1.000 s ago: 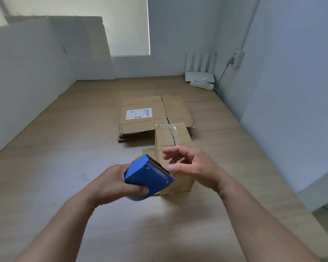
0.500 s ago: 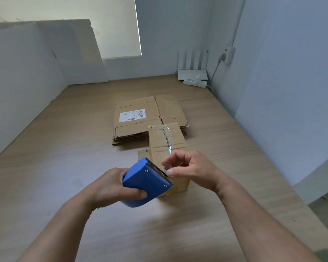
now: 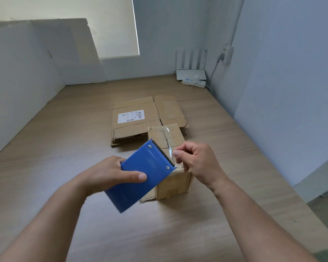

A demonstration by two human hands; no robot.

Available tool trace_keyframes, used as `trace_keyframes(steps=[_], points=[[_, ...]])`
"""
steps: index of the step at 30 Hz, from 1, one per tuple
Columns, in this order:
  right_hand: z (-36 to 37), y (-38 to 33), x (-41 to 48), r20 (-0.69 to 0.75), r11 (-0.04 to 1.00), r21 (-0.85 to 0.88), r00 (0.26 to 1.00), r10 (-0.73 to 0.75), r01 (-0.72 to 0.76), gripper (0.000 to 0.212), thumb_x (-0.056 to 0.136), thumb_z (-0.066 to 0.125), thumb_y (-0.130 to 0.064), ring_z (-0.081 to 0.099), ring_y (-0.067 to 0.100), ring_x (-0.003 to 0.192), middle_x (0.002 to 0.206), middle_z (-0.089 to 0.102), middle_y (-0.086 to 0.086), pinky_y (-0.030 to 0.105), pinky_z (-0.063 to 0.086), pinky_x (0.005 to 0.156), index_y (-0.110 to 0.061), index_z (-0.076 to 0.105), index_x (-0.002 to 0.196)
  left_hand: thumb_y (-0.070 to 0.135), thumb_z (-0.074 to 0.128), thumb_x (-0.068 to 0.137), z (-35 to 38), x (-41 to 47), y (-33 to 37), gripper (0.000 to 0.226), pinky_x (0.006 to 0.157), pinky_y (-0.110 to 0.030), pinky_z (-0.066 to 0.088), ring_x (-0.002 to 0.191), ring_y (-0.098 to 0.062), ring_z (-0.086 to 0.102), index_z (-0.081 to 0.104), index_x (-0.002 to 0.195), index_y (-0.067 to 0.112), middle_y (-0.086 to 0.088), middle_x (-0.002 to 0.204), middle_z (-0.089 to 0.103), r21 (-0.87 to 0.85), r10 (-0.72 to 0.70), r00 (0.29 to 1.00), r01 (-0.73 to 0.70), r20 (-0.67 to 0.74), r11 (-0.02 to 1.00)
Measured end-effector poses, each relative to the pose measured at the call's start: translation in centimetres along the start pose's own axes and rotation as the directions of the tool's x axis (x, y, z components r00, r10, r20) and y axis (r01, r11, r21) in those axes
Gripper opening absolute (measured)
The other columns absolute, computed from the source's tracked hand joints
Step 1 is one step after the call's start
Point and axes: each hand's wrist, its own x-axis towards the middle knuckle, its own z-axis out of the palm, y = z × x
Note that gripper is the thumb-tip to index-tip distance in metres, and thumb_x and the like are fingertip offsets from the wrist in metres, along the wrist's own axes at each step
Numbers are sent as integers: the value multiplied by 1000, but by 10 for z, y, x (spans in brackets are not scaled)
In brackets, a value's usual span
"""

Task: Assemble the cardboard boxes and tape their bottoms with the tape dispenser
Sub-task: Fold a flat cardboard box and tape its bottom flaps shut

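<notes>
A small assembled cardboard box stands on the wooden table with clear tape running along its top seam. My left hand grips a blue tape dispenser, held tilted over the box's near left side, its serrated blade pointing up and to the right. My right hand pinches the clear tape end just beyond the blade, above the box. Behind the box lies a stack of flattened cardboard boxes, the top one bearing a white label.
The wooden table is walled in by white panels on the left and a blue-grey wall on the right. A white router and power strip sit in the far right corner, with a cable up to a wall socket.
The dispenser has swung up and turned so its flat blue side faces me. My right hand has closed its finger and thumb on the tape end at the blade.
</notes>
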Motion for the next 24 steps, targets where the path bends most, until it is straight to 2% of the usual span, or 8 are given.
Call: trace_keyframes(steps=[2, 3, 4, 6, 11, 20, 24], points=[[-18, 6, 2, -154, 998, 43, 986, 59, -53, 20, 87, 65, -6, 45, 6, 40, 51, 59, -6, 18, 42, 43, -13, 65, 68, 85, 70, 15, -25, -9, -3, 95, 67, -25, 48, 69, -15, 69, 69, 83, 19, 1, 77, 73, 28, -38, 999, 38, 5, 999], [-29, 10, 4, -213, 996, 34, 974, 82, -77, 19, 87, 65, -7, 45, 6, 40, 51, 59, -6, 19, 42, 42, -13, 65, 68, 84, 72, 13, -38, -14, -7, 103, 72, -32, 49, 75, -21, 71, 71, 88, 14, -4, 80, 74, 34, -78, 997, 77, 10, 996], [-37, 13, 5, -237, 995, 10, 966, 102, -102, 18, 86, 65, -7, 45, 7, 40, 51, 59, -5, 20, 42, 42, -11, 65, 69, 82, 74, 12, -49, -18, -10, 108, 77, -37, 50, 79, -27, 71, 71, 93, 10, -7, 84, 74, 46, -131, 991, 129, 27, 991], [-40, 22, 6, -225, 985, -47, 963, 150, -164, 16, 86, 64, -6, 45, 9, 40, 54, 59, -3, 20, 43, 42, -9, 65, 69, 82, 73, 11, -57, -18, -11, 112, 84, -41, 51, 80, -28, 72, 71, 95, 9, -8, 85, 75, 114, -234, 969, 225, 76, 968], [-30, 53, -3, -263, 940, -109, 921, 287, -324, 20, 87, 62, -10, 46, 13, 41, 57, 59, 0, 23, 42, 47, -11, 62, 67, 89, 65, 5, -44, 7, -7, 113, 73, -30, 52, 72, -18, 72, 70, 90, 14, 0, 76, 75, 271, -357, 929, 321, 95, 908], [-23, 72, -5, -295, 907, -128, 889, 351, -400, 22, 88, 60, -13, 48, 13, 46, 60, 61, 0, 28, 47, 49, -9, 64, 66, 90, 60, 0, -46, 39, -7, 113, 69, -26, 49, 71, -14, 72, 70, 87, 20, 6, 72, 74, 414, -438, 893, 360, 108, 836], [-19, 79, -1, -274, 903, -91, 882, 383, -420, 22, 88, 60, -11, 48, 12, 46, 59, 61, 0, 28, 47, 50, -10, 64, 67, 85, 63, 17, -41, 48, -12, 97, 67, -25, 45, 77, -13, 69, 66, 90, 22, 4, 82, 72, 437, -488, 870, 412, 74, 800]])
